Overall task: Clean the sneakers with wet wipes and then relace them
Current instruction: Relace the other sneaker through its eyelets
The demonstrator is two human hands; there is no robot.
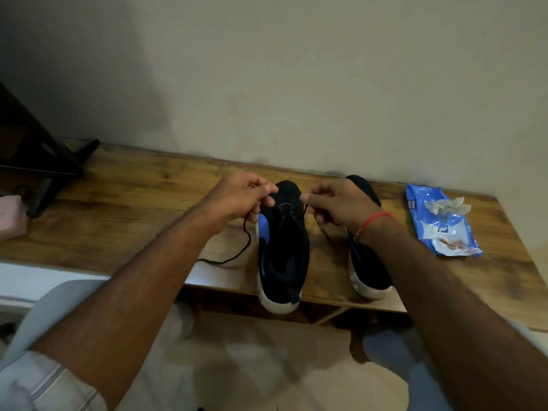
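Note:
Two black sneakers with blue side marks and white soles stand on the wooden table, toes toward the wall. The left sneaker is in the middle, its heel over the front edge. The right sneaker is partly hidden by my right forearm. My left hand pinches one end of the black lace above the left sneaker's toe; the lace trails down onto the table. My right hand pinches the other lace end on the opposite side.
A blue pack of wet wipes lies at the table's right, with a crumpled used wipe on top. A dark stand sits at the far left, a pink object beside it. The wall runs right behind the table.

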